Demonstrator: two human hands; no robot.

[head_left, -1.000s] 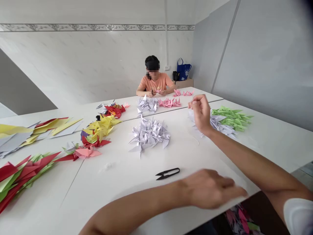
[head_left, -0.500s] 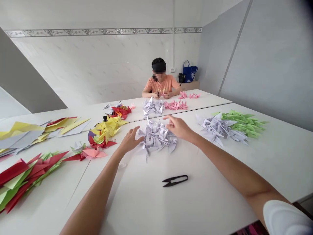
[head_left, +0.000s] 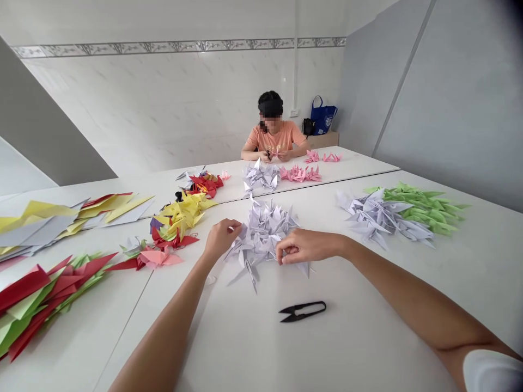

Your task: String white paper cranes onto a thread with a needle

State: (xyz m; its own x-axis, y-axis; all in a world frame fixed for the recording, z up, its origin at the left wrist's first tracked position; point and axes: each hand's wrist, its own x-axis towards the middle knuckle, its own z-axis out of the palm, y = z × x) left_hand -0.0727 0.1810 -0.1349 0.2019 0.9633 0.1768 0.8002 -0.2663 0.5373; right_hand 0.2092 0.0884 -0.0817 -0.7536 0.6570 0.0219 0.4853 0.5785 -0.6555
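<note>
A pile of white folded paper cranes lies on the table in front of me. At its left edge is my left hand, its fingers curled inward against the paper. My right hand is over the front right of the pile with bent, closed fingers. What either hand holds, if anything, is hidden. Closer to me, black thread snips lie on the table with their blades pointing left.
To the right are more white cranes and green cranes. Yellow cranes, red ones and folded paper sheets lie to the left. Across the table, a person handles pink paper near pink cranes.
My right hand has come down toward me, from the pile's back to its front right, and its fingers have closed. My left fingers have curled in. Some front cranes have shifted toward me.
</note>
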